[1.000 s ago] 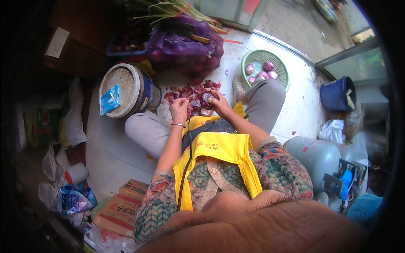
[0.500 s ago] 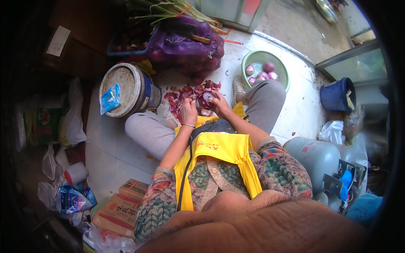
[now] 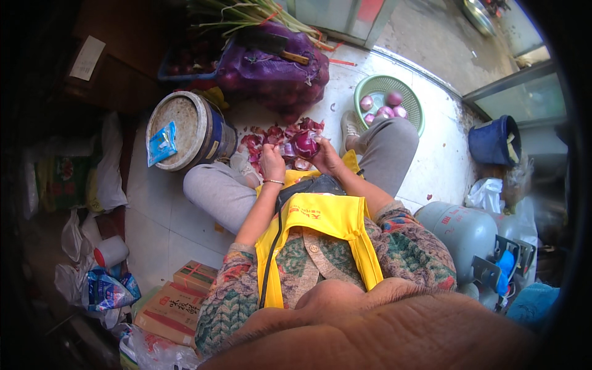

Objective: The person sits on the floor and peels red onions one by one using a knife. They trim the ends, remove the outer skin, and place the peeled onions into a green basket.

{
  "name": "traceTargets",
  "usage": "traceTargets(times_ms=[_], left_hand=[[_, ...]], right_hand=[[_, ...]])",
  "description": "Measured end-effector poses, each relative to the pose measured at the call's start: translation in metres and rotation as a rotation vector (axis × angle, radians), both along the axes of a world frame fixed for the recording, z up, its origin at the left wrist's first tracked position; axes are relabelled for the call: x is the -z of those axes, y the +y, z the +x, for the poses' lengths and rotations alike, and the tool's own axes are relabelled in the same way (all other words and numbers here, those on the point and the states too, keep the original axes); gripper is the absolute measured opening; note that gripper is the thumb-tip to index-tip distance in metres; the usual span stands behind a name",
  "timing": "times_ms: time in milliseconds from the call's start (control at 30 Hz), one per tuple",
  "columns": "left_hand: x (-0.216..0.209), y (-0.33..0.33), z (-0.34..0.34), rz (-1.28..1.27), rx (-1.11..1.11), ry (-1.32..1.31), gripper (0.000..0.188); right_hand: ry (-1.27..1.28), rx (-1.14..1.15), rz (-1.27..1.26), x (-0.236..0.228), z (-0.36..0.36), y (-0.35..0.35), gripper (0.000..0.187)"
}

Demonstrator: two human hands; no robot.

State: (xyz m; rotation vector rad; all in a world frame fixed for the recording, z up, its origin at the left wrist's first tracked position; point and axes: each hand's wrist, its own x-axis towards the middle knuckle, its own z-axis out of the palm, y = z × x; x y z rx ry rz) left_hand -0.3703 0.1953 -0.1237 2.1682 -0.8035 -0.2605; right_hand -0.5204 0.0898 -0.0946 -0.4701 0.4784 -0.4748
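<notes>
In front of my lap, my right hand (image 3: 327, 156) grips a red onion (image 3: 304, 143) whose dark, shiny side faces up. Just left of it is my left hand (image 3: 272, 163), its fingers closed. A small pale, blade-like sliver shows between that hand and the onion, too small to name. Below both hands, loose red onion skins (image 3: 254, 143) lie scattered over the white tiles. Several peeled purple onions (image 3: 385, 111) rest in a green plastic colander (image 3: 420, 117) beyond my right knee.
A lidded bucket (image 3: 185, 114) with a blue packet (image 3: 162, 145) on top stands by my left knee. Behind the skins sits a purple mesh sack (image 3: 302, 80) of onions, a wooden-handled cleaver (image 3: 265, 43) lying on it. Right: a blue bucket (image 3: 484, 143) and grey gas cylinder (image 3: 456, 228).
The onion has turned in my right hand: its pale ringed end showed before, and now its dark red side does. My left hand has drawn slightly away to the left.
</notes>
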Motion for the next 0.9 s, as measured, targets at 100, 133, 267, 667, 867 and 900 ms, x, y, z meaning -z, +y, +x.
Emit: traceTargets(times_ms=[100, 133, 267, 667, 867, 900], left_hand=[[-0.002, 0.002, 0.002, -0.052, 0.004, 0.026, 0.018], [-0.004, 0.0, 0.002, -0.055, -0.018, 0.042, 0.018], [-0.003, -0.002, 0.011, -0.115, -0.091, 0.041, 0.019], [-0.002, 0.011, 0.024, -0.057, -0.03, 0.372, 0.017], [0.0, 0.019, 0.026, -0.009, 0.258, 0.013, 0.019], [-0.019, 0.01, 0.017, -0.036, 0.268, 0.042, 0.02]], right_hand=[[-0.03, -0.005, 0.07, 0.006, -0.004, -0.004, 0.057], [-0.057, -0.03, 0.097, 0.01, -0.005, -0.005, 0.057], [-0.11, -0.116, 0.122, 0.014, -0.005, -0.006, 0.062], [-0.088, -0.126, 0.281, -0.001, -0.006, -0.008, 0.065], [0.007, -0.143, 0.047, -0.025, -0.005, -0.003, 0.063], [0.033, -0.124, -0.012, -0.017, -0.009, -0.006, 0.064]])
